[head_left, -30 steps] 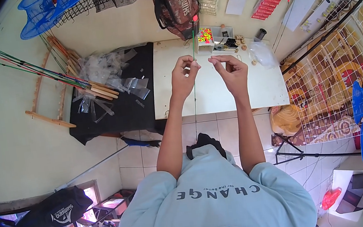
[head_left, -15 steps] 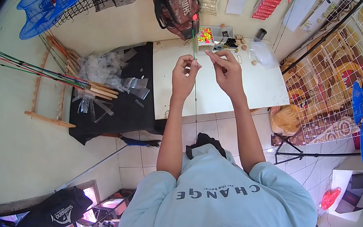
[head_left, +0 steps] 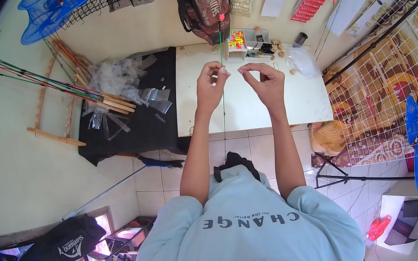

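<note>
Over the white tabletop, my left hand (head_left: 209, 88) pinches a thin green fishing rod (head_left: 221, 46) between thumb and fingers. The rod stands lengthwise, its red tip (head_left: 221, 17) pointing away from me, and its dark lower part runs down toward my lap. My right hand (head_left: 268, 82) is just to the right of it, thumb and index fingertip pressed together. Whatever may be between those fingertips is too small to make out. The two hands are apart, with a narrow gap between their fingertips.
Beyond my hands, a divided tray (head_left: 237, 41) holds bright red and yellow bits. Clear plastic bags (head_left: 116, 79) and wooden-handled rods (head_left: 117, 106) lie on the black cloth (head_left: 110, 147) at left. A camouflage backpack (head_left: 204, 5) hangs at the back; a white wire grid (head_left: 393, 72) stands right.
My right hand has shifted slightly right, and its pinched fingertips have dropped nearer to me. The rod's red tip has moved a little left and away. My left hand has barely moved.
</note>
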A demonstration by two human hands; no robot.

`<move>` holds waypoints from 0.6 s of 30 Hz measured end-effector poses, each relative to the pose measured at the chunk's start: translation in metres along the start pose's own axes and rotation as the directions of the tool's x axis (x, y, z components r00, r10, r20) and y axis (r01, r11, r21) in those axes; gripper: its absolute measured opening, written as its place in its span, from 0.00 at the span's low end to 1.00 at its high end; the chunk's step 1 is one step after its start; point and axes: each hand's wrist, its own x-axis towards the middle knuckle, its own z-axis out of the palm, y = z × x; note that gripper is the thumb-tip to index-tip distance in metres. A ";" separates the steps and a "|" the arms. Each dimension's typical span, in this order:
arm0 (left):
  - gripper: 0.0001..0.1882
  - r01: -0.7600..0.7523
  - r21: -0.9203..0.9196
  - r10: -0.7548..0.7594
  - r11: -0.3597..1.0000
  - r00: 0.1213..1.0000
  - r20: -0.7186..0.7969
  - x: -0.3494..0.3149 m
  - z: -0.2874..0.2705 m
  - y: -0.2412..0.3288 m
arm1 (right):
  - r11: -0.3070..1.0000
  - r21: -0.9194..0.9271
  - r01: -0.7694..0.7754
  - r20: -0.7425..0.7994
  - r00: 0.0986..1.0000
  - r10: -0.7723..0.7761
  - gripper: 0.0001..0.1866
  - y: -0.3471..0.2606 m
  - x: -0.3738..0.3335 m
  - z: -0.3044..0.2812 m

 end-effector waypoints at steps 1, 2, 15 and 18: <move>0.07 -0.008 -0.001 0.008 1.000 1.000 0.002 0.000 0.000 0.000 | 1.000 -0.014 0.021 0.005 1.000 -0.021 0.07 -0.001 0.001 0.000; 0.07 -0.007 -0.001 0.007 1.000 1.000 0.002 0.000 0.000 0.000 | 0.999 -0.027 0.041 0.010 0.999 -0.041 0.07 -0.001 0.001 0.001; 0.07 -0.002 -0.019 0.002 1.000 1.000 0.021 -0.001 0.002 0.003 | 0.968 -0.217 0.128 0.016 0.992 -0.128 0.03 0.006 0.003 0.009; 0.07 0.004 -0.039 -0.003 0.999 1.000 0.031 -0.001 0.003 0.002 | 0.922 -0.306 0.239 -0.033 0.965 -0.261 0.05 0.007 0.006 0.013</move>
